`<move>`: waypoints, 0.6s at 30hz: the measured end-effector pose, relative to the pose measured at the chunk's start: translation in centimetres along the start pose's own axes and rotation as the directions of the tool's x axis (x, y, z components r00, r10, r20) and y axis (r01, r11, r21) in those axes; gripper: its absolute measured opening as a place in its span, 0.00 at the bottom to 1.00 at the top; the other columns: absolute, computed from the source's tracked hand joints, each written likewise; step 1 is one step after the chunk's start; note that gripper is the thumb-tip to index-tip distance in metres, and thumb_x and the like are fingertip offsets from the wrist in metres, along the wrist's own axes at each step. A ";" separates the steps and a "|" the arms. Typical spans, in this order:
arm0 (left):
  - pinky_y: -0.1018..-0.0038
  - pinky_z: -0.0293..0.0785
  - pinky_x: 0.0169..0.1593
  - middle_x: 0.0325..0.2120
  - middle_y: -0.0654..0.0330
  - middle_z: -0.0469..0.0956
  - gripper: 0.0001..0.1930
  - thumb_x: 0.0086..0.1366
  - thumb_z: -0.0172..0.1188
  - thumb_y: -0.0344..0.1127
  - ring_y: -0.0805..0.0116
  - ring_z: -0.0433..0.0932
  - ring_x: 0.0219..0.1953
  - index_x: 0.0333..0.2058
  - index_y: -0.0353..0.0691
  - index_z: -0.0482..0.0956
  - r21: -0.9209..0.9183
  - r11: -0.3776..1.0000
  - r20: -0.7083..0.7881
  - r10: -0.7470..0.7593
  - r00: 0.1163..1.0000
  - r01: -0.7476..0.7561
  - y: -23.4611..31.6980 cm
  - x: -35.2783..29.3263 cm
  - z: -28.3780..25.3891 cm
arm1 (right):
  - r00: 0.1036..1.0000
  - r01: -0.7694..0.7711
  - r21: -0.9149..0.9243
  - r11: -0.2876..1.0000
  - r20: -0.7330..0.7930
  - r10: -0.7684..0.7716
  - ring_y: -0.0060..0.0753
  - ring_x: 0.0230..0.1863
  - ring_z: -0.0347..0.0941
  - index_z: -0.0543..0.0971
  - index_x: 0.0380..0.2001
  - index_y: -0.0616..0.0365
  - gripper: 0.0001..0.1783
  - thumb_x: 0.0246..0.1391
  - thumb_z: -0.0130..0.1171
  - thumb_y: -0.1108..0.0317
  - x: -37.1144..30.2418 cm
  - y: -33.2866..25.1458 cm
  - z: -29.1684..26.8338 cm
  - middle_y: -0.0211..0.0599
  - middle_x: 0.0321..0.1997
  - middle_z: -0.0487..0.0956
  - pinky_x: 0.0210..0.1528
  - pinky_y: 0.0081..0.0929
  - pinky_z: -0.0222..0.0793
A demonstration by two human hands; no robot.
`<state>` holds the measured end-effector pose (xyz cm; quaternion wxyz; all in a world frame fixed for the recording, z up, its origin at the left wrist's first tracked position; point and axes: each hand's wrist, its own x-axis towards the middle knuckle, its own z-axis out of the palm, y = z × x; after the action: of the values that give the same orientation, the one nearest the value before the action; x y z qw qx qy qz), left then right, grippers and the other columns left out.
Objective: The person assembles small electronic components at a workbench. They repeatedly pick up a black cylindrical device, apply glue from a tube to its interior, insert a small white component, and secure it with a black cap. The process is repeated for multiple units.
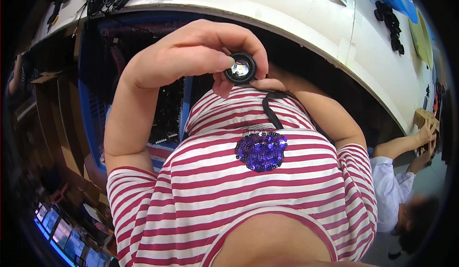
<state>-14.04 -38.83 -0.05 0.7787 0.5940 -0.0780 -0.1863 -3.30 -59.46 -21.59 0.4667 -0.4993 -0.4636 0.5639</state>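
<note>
Round black part (240, 68): in front of the striped shirt (248, 181), near side of the surface (287, 16).
Left hand (205, 47): thumb and fingers pinching its rim.
Right hand (271, 83): at the rim's right side; mostly hidden, grip cannot be told.
Bright piece (241, 68): 1, inside the rim, seemingly seated already; whether fitting remains is unclear.
Black parts (389, 26): far right on the surface, untouched.
</note>
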 end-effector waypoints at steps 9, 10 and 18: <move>0.85 0.68 0.23 0.32 0.55 0.72 0.13 0.48 0.49 0.33 0.77 0.72 0.23 0.32 0.31 0.72 0.096 0.989 -0.071 -0.103 0.992 0.110 0.3 -0.2 0.6 | 0.997 -0.078 -0.026 0.997 -0.002 0.078 0.24 0.28 0.61 0.69 0.23 0.57 0.15 0.39 0.52 0.56 -0.2 -3.0 0.5 0.30 0.21 0.66 0.32 0.23 0.56; 0.85 0.68 0.23 0.32 0.56 0.72 0.13 0.49 0.49 0.33 0.77 0.72 0.22 0.32 0.31 0.72 0.083 0.989 -0.111 -0.109 0.988 0.119 0.3 -0.2 0.6 | 0.995 -0.100 -0.047 0.994 0.003 0.100 0.23 0.28 0.61 0.69 0.23 0.57 0.15 0.39 0.52 0.56 -0.2 -4.5 0.4 0.30 0.20 0.66 0.32 0.23 0.56; 0.83 0.72 0.32 0.42 0.48 0.73 0.21 0.53 0.57 0.29 0.76 0.74 0.27 0.47 0.28 0.69 0.176 0.967 -0.361 0.239 0.902 -0.186 -1.3 0.2 0.5 | 0.974 -0.226 0.029 0.974 -0.013 0.227 0.21 0.32 0.62 0.71 0.26 0.54 0.15 0.41 0.55 0.54 0.1 -7.9 0.6 0.26 0.24 0.67 0.38 0.20 0.56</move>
<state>-14.29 -39.60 -1.15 0.7520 0.6587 -0.0030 0.0237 -3.39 -58.37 -13.77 0.4098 -0.5469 -0.3921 0.6158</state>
